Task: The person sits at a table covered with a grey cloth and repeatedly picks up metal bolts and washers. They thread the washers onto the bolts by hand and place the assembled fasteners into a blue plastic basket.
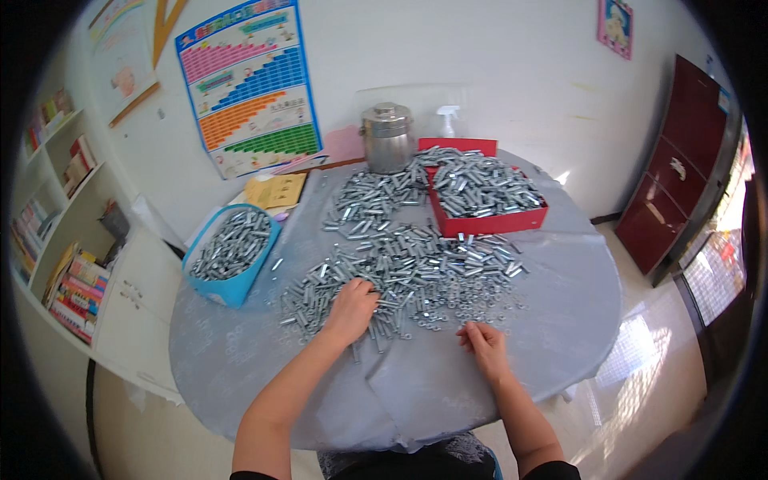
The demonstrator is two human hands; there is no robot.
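Steel bolts (400, 268), heaped mid-table, head view: my left hand (350, 308) lies fingers curled on the near-left pile; right hand (484, 346) pinches something small (I cannot tell what) beside loose washers (472, 308). Risk, I judge: sweeping could roll pieces off the grey cloth (448, 384). Bolt axes point every way.

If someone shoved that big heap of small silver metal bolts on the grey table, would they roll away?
The heap of small silver metal bolts would probably scatter rather than move together, being loose. Their round shafts suggest some rolling across the grey cloth-covered table. Together they likely feel heavy.
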